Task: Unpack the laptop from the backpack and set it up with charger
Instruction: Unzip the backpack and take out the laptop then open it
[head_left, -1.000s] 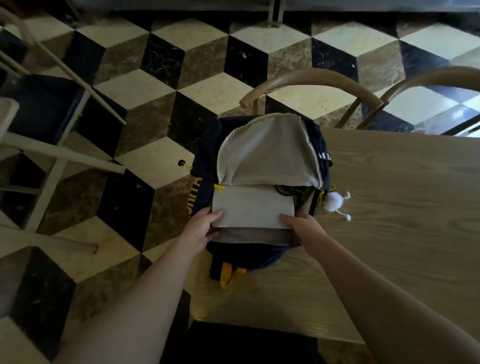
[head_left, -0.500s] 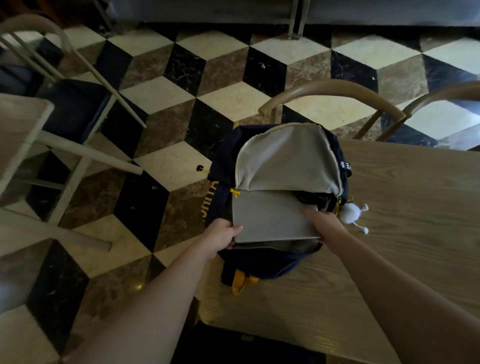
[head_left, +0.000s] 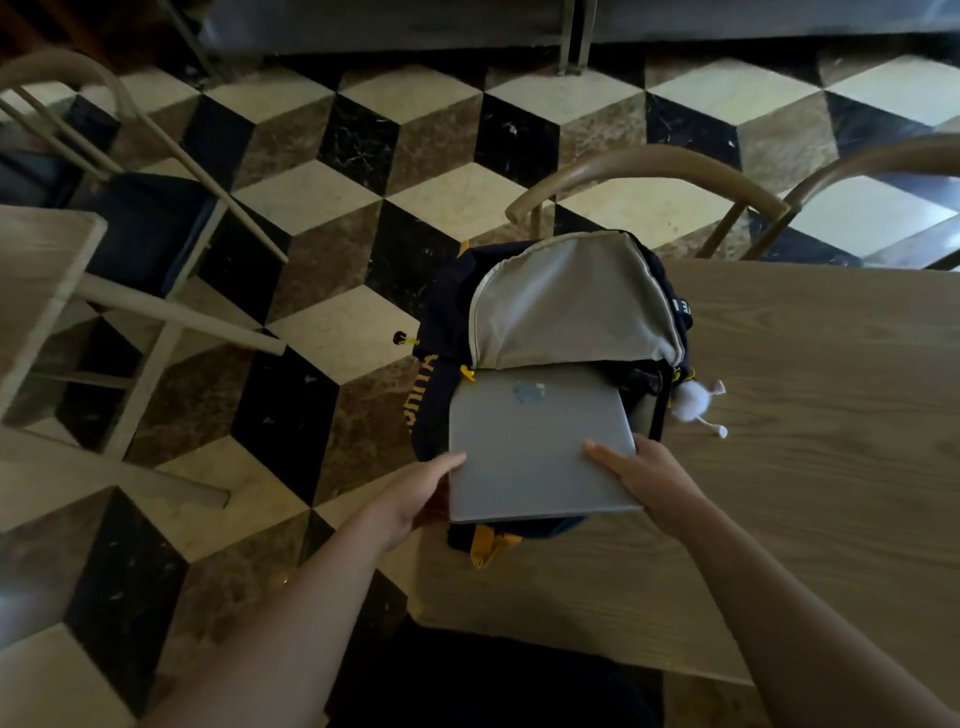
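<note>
the flat silver-grey closed laptop lies between the two hands, more than half out of the open mouth of the navy fabric backpack with yellow trim; its far edge sits under the raised grey-lined flap. the left hand holds the near-left edge, thumb extended along the lid; its fingers are hidden beneath, so how they lie cannot be told. the right hand grips the near-right corner with fingers on top of the lid.

procedure for the step in hand, as judged from this view:
- draw the laptop toward the body in line with the opening, both hands level, so the far edge does not catch on the zip or flap.
- keep support under the left side, which overhangs the edge of the pale wooden surface above the chequered floor.
- set it down on the surface to the right of the right hand, clear of the white fluffy charm.
- no charger can be made out here.
</note>
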